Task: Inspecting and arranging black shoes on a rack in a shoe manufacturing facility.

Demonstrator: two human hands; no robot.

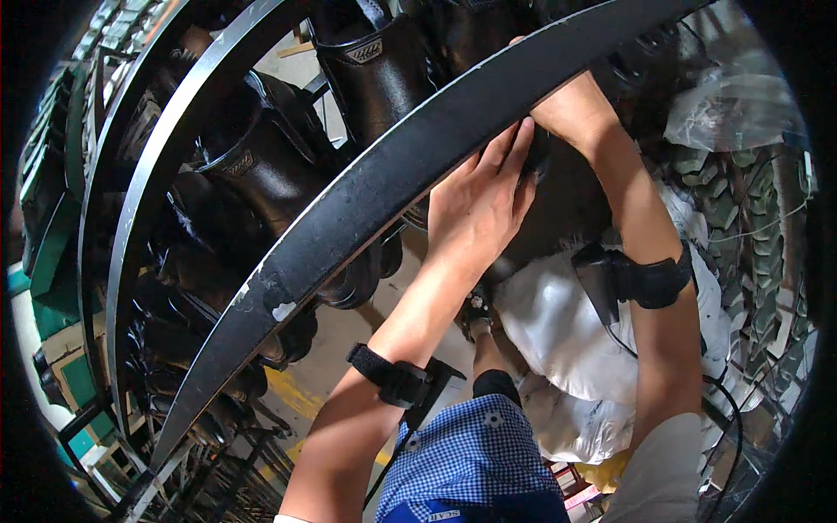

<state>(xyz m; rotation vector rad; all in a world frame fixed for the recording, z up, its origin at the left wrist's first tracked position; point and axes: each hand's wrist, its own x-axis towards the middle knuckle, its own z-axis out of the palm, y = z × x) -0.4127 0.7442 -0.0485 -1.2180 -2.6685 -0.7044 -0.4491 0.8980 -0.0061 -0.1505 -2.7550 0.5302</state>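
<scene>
My left hand point(479, 199) reaches up to the lower edge of a long, curved-looking black metal bar point(392, 144). Its fingers are stretched out and slightly apart, lying against something dark whose kind is hard to make out; some fingertips pass behind the bar. Just to the right, my right hand point(571, 109) extends beneath the same bar, which hides most of its fingers, so its grip does not show. Beyond the bar hang shiny black boots point(384, 77), each with a small pale patch near the top. Another black boot point(266, 170) is farther left.
A second grey rail point(166, 144) runs along the left. White plastic sacks point(567, 327) lie below my right forearm. At the right are clear plastic wrap point(732, 113) and stacked grey-green pieces point(754, 209). Green-and-beige boxes point(78, 370) stand at the left edge.
</scene>
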